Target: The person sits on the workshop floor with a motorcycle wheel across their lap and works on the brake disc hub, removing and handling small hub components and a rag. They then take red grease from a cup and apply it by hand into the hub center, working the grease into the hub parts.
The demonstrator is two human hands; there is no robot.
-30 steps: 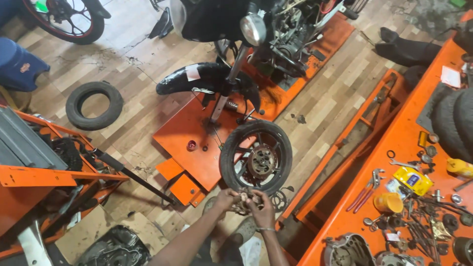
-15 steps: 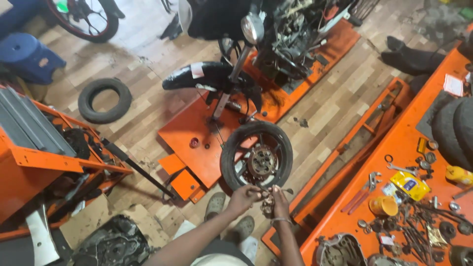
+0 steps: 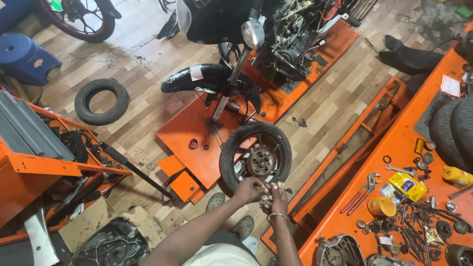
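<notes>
Both hands met just in front of the person's chest, above the floor. The left hand (image 3: pixel 250 189) and the right hand (image 3: pixel 279 193) had their fingers curled together around a small dark metal part (image 3: pixel 266 199) held between them; its exact shape was too small to tell. A metal bangle (image 3: pixel 276 216) circled the right wrist.

Just beyond the hands, a detached motorcycle wheel (image 3: pixel 255 156) with a tyre and a rusty hub lay flat, partly on the orange lift platform (image 3: pixel 197 133) and partly on the wooden floor. On that platform stood a motorcycle (image 3: pixel 256 29) with its front wheel off, its fork (image 3: pixel 229 86) and black mudguard (image 3: pixel 207 79) hanging free. A loose tyre (image 3: pixel 102 102) lay on the floor well to the left. To the right, an orange workbench (image 3: pixel 394 197) carried a yellow cup (image 3: pixel 381 206), a spanner (image 3: pixel 400 170) and many scattered small parts.
</notes>
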